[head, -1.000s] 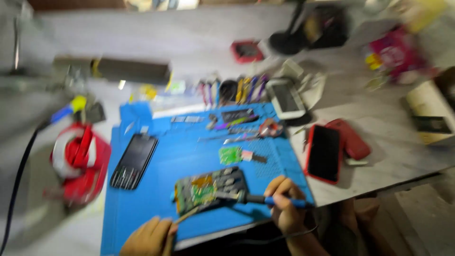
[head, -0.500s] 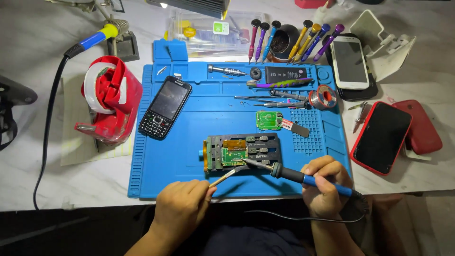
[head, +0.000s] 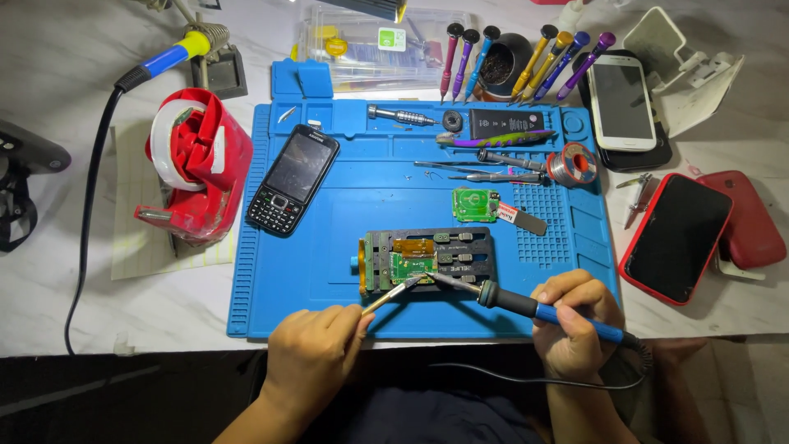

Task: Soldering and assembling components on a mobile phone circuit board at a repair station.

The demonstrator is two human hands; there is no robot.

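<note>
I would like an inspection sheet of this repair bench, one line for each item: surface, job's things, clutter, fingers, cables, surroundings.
Surface: blue work mat on a pale table.
Job's things: green circuit board clamped in a dark holder; soldering iron and tweezers both have their tips at the board.
Clutter: black keypad phone, small green board, solder spool, screwdrivers, red tape dispenser, white phone, red phone.
Fingers: left hand pinches the tweezers; right hand grips the iron's blue handle.
Cables: black cable across the table at left; iron's cord loops under the right hand.
Surroundings: nothing seen.
</note>
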